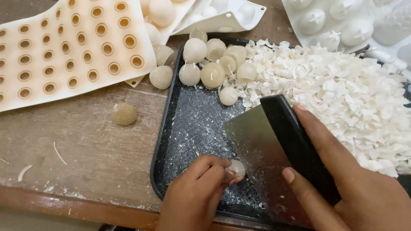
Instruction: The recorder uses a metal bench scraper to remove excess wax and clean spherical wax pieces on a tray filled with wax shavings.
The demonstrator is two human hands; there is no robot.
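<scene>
The left hand (pixel 195 192) comes up from the bottom edge, knuckles up and fingers curled together, pinching a small round cream wax ball (pixel 236 168) between fingertips and thumb. The ball rests low on the floor of a black rectangular metal baking tray (pixel 159 141), near its front rim, touching the lower edge of a scraper blade.

The right hand (pixel 351 179) enters from the lower right corner and grips a flat steel bench scraper with a thick black handle (pixel 295 145). Its fingers are pressed together along the far side of the handle, the thumb lies against the near side, and the blade slants down and left towards the ball.

The tray floor is dusted with fine white crumbs. Its right half is heaped with a large pile of white wax shavings (pixel 342 90), and a cluster of pale wax domes and balls (pixel 214 64) sits at its far end. The tray stands on a worn brown wooden tabletop (pixel 77 145) marked with streaks and a few stray flakes. One tan wax ball (pixel 124 114) lies alone on the wood, left of the tray. Beyond it rests a cream silicone mould sheet with rows of round holes (pixel 68 47), and white silicone moulds with domed cavities (pixel 334 21) lie along the far edge.
</scene>
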